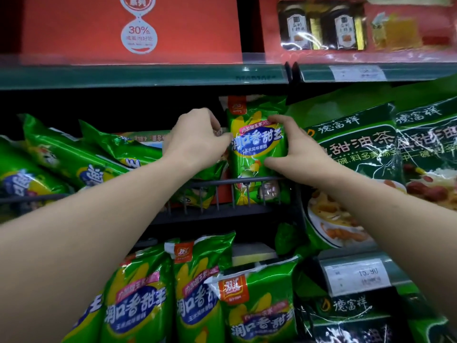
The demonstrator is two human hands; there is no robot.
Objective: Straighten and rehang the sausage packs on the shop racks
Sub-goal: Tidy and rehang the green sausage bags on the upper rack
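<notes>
Firmly, left hand (pixel 197 141) and right hand (pixel 293 149) grip opposite edges of the upright glossy green plastic sausage pack (pixel 257 147)

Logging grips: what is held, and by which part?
The upright sausage pack: left hand pinches its left edge, right hand grips its right edge.

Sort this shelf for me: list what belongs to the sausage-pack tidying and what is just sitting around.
Part of the job:
upright sausage pack, held at its edges by left hand and right hand; tipped sausage packs to the left; lower-row sausage packs; wire rack.

Just there:
dark green tea bags; red box above; jar gift box; price tag.
</notes>
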